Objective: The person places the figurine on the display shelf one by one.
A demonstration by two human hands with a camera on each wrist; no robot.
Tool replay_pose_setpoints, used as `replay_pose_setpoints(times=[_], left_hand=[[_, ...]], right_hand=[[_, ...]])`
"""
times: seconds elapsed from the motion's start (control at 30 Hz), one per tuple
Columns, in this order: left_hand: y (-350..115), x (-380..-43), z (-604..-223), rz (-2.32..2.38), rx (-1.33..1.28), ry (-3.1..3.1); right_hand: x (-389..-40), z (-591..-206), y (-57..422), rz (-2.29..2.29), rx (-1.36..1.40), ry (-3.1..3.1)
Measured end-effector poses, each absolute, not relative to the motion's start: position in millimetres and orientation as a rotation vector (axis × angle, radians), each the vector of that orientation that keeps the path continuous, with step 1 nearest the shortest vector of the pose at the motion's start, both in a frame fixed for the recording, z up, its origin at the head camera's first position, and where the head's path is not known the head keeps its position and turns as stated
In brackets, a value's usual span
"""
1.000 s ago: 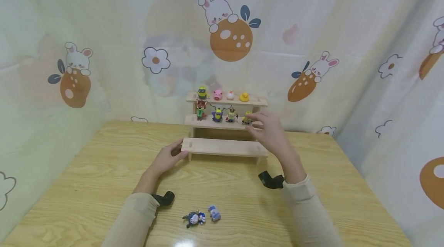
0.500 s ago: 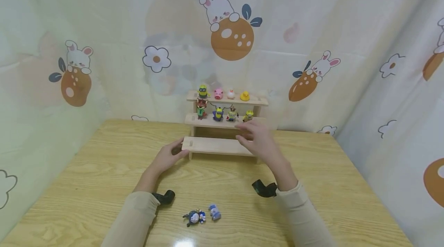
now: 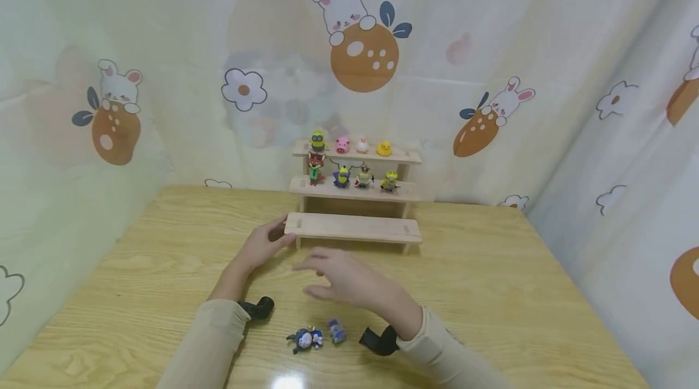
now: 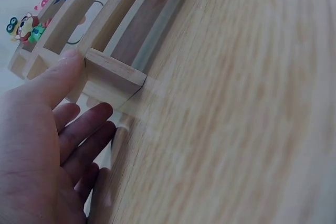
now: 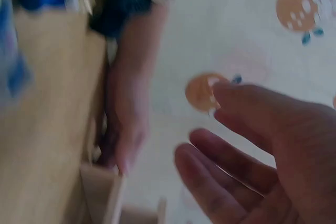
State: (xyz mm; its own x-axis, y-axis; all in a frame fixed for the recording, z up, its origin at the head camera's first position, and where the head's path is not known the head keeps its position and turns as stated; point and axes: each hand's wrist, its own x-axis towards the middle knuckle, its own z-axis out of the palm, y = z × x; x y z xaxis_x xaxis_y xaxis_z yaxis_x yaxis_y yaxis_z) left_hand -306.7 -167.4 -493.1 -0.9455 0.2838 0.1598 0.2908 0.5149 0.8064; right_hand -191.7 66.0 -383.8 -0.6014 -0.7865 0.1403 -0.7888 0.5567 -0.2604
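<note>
My left hand (image 3: 261, 247) is at the left end of the wooden tiered shelf (image 3: 352, 226), by its lowest step. In the left wrist view, the thumb (image 4: 65, 69) touches the step's end and the other fingers hang loosely bent below it. My right hand (image 3: 352, 280) is in the air in front of the shelf, fingers apart, with nothing between them. Nearer the front lie a dark-and-white figurine (image 3: 303, 338) and a blue-grey figurine (image 3: 337, 331), just below the right hand in the head view. The right wrist view is blurred.
The top tier holds a minion figure (image 3: 318, 141), a pink pig (image 3: 342, 145), a white bird (image 3: 362, 145) and a yellow duck (image 3: 384, 148). A fox figure (image 3: 315, 169) and several minions (image 3: 389, 182) stand on the middle tier. A printed curtain (image 3: 273, 25) hangs behind the table (image 3: 480, 292).
My right hand has left the rightmost minion on the middle tier and come down and left, toward the figurines on the table. My left hand has stayed by the lowest step.
</note>
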Motion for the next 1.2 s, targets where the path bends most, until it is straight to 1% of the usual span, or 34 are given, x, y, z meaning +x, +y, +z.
replay_pose_setpoints(times=[0.1, 0.2, 0.3, 0.43, 0.63, 0.83, 1.2], left_hand=[[-168, -307, -493, -1.465, -0.524, -2.719], [-168, -309, -494, -1.460, -0.530, -2.719], [-168, -310, -494, -1.454, -0.526, -2.722], [-168, -310, -493, -1.443, -0.524, -2.723], [-167, -309, -493, -1.437, -0.527, -2.716], [-167, -307, -493, -1.442, -0.511, -2.723], [-168, -307, -493, -1.445, -0.512, -2.728]], right_hand=[[-182, -395, 53, 0.292, 1.616, -2.772], [-175, -404, 47, 0.214, 1.766, -2.769], [-171, -409, 43, 0.170, 1.872, -2.761], [-166, -414, 38, 0.113, 1.936, -2.763], [-163, -421, 35, 0.105, 1.943, -2.790], [-167, -426, 36, 0.120, 1.891, -2.781], [-194, -432, 48, 0.370, 1.669, -2.871]])
